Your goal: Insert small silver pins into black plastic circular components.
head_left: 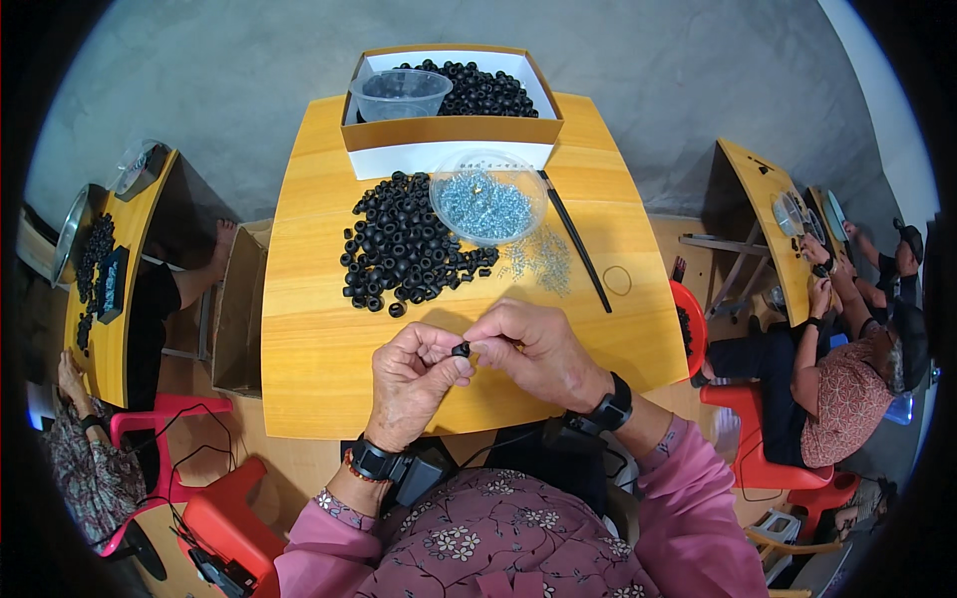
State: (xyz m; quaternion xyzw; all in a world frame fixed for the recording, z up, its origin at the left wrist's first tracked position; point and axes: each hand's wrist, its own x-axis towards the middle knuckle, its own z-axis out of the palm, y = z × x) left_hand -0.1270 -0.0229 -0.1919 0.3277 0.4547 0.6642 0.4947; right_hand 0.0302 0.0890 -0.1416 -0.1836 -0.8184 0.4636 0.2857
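Over the table's near edge, my left hand (421, 374) pinches a small black plastic cap (461, 350) between thumb and fingertips. My right hand (538, 351) is closed in a pinch right beside the cap; whatever its fingertips hold is too small to make out. Beyond my hands lies a loose pile of similar black caps (399, 234). To its right, a round clear plastic tub (539, 211) contains many tiny pale-blue transparent pieces (480, 207). More tiny clear pieces (543, 261) are scattered in front of the tub.
A brown-and-white box (454, 131) at the far edge holds more black caps and a clear bowl (401, 95). A dark thin stick (576, 241) and rubber band (618, 281) lie right. A red bucket (697, 339) stands beside the table. Other people work at side tables.
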